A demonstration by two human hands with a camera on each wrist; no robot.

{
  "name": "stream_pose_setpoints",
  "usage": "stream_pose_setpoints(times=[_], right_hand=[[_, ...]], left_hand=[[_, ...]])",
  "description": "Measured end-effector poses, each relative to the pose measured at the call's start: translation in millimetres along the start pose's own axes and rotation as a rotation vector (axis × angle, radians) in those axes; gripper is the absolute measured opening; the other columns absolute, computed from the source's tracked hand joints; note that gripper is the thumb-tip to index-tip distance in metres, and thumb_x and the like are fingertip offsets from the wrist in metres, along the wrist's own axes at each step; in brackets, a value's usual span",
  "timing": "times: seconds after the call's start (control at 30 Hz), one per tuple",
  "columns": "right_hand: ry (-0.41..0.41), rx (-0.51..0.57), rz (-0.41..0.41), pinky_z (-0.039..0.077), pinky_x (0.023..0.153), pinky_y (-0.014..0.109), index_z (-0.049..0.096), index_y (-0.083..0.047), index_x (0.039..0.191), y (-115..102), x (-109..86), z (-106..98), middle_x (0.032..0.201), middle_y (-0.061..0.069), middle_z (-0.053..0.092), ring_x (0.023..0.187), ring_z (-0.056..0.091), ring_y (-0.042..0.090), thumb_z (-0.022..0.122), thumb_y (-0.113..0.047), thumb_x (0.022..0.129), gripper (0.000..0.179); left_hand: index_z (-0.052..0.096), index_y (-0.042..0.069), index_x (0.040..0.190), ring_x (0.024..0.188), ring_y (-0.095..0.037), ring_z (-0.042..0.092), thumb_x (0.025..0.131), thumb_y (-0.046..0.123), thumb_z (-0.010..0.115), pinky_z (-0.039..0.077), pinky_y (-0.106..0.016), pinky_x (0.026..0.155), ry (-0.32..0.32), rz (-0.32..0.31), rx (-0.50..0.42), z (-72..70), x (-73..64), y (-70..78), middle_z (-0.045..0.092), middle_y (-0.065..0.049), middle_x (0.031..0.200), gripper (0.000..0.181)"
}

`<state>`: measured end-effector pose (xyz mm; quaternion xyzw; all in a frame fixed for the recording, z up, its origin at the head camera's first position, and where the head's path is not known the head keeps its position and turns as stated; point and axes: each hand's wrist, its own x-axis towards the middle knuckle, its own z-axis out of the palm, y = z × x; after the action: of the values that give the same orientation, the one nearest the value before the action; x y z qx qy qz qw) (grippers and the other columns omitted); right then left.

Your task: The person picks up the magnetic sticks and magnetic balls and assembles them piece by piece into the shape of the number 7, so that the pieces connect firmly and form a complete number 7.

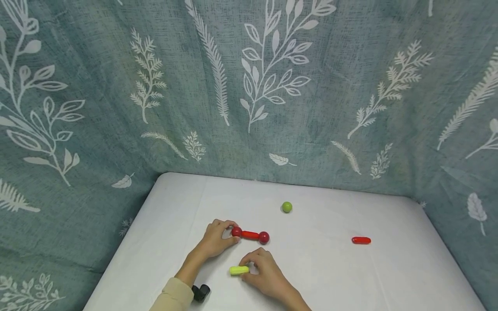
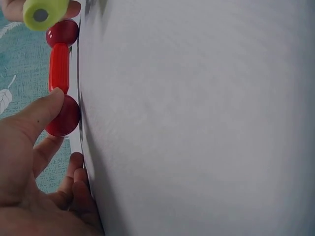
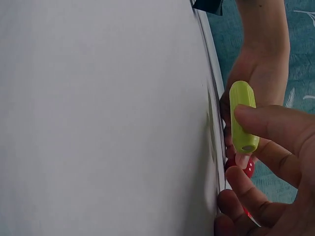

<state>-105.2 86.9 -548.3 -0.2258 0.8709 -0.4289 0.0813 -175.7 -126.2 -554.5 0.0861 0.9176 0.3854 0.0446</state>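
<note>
My left hand (image 1: 215, 242) pinches a dark red ball (image 2: 63, 117) between thumb and fingers. That ball sits at one end of a bright red ridged stick (image 1: 250, 235), and a second dark red ball (image 1: 264, 237) touches the other end. Nearer to me, my right hand (image 1: 266, 273) grips a short yellow-green ridged stick (image 1: 239, 270) by its right part. A grey disc shows in the yellow-green stick's end in the left wrist view. The yellow-green stick is apart from the red piece in the head view.
Behind the hands lies a small green ball (image 1: 287, 207). A loose red stick (image 1: 361, 240) is off to the right on the white table (image 1: 319, 268). Close to my left wrist is a black object (image 1: 201, 293). A patterned green curtain (image 1: 233, 142) hangs behind the table.
</note>
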Motion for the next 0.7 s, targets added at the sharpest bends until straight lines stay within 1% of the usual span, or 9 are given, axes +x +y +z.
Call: stream_pose_setpoints(times=[0.17, 0.3, 0.43, 0.7], right_hand=[[0.001, -0.022, 0.016, 0.040, 0.077, 0.030, 0.072, -0.029, 0.097, -3, 4.6, 7, 0.104, -0.009, 0.054, 0.093, 0.047, 0.014, 0.083, -0.019, 0.081, 0.022], [0.004, -0.050, 0.036, 0.037, 0.079, 0.035, 0.072, -0.031, 0.096, -4, 7.4, 12, 0.105, -0.009, 0.055, 0.097, 0.046, 0.015, 0.083, -0.021, 0.080, 0.023], [0.003, -0.072, 0.035, 0.035, 0.081, 0.040, 0.072, -0.032, 0.094, -6, 8.2, 15, 0.105, -0.008, 0.055, 0.100, 0.045, 0.016, 0.084, -0.020, 0.079, 0.022], [0.003, -0.090, 0.035, 0.034, 0.081, 0.040, 0.072, -0.031, 0.093, -8, 8.8, 16, 0.103, -0.009, 0.053, 0.098, 0.044, 0.016, 0.083, -0.021, 0.079, 0.021]], left_hand=[[0.067, 0.026, 0.119, 0.102, -0.024, 0.047, 0.086, 0.036, 0.079, 0.046, -0.045, 0.077, 0.002, 0.000, 0.006, 0.2, -0.2, 0.6, 0.054, -0.007, 0.112, 0.037], [0.067, 0.026, 0.120, 0.101, -0.024, 0.046, 0.086, 0.036, 0.080, 0.046, -0.044, 0.076, 0.004, 0.002, 0.006, 0.4, -0.6, -0.1, 0.054, -0.007, 0.111, 0.037], [0.067, 0.026, 0.120, 0.101, -0.024, 0.046, 0.086, 0.037, 0.079, 0.046, -0.044, 0.076, 0.007, 0.004, 0.011, 0.9, -0.2, -0.5, 0.054, -0.006, 0.111, 0.038], [0.067, 0.025, 0.121, 0.101, -0.023, 0.047, 0.086, 0.038, 0.079, 0.047, -0.045, 0.077, 0.005, 0.000, 0.012, 1.3, 0.2, -0.5, 0.054, -0.007, 0.112, 0.040]])
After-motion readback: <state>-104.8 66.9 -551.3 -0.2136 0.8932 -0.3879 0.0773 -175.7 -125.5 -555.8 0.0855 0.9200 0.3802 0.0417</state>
